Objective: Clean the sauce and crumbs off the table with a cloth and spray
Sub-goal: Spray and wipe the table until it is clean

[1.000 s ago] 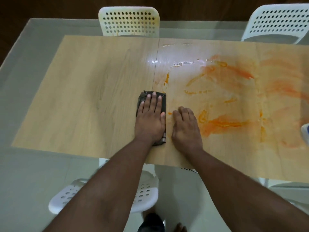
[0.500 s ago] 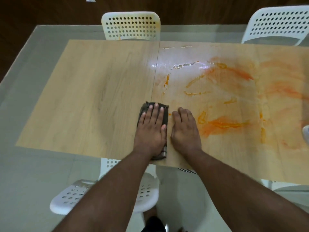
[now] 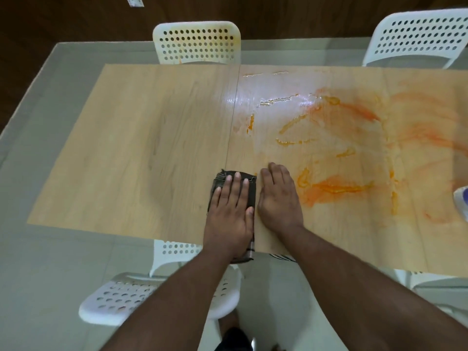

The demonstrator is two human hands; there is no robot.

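The glossy wood-grain table (image 3: 141,148), set on frosted glass, is clean to the left of its seam. At its near edge the left hand (image 3: 229,211), fingers straight, presses the folded dark cloth (image 3: 249,188), drawn slightly nearer than a second ago. The right hand (image 3: 278,198) lies flat just beside it; beyond, wet orange sauce smears (image 3: 336,186) remain, so most wiping is left.
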